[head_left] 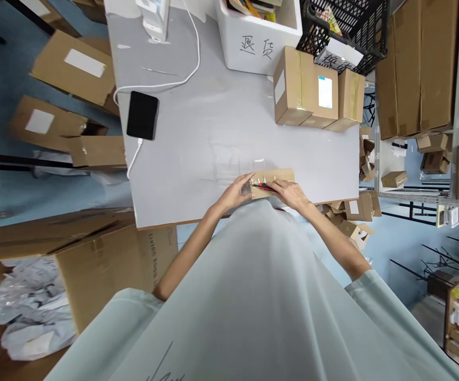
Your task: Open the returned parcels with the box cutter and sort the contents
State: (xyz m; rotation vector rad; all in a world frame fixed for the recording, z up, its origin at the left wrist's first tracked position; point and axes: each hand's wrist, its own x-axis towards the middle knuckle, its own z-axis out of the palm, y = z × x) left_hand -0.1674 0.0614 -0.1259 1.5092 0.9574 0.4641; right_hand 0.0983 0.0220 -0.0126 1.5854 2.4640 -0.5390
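A small brown cardboard box (279,174) lies near the front edge of the table, close to my body. Clear tape glints at its left end. My left hand (233,193) grips that end, with fingers at the far corner and thumb at the near one. My right hand (291,193) is closed around a red and black utility knife (264,186) and rests over the right part of the box. The knife points left, across the top of the box toward my left hand. Its blade tip is too small to make out.
On the grey table (198,159) are a black tablet-like device (142,115) with a white cable, taped cardboard boxes (306,90), a white foam bin (259,47) and a black crate (356,26). A large open carton (98,270) with plastic bags stands at lower left.
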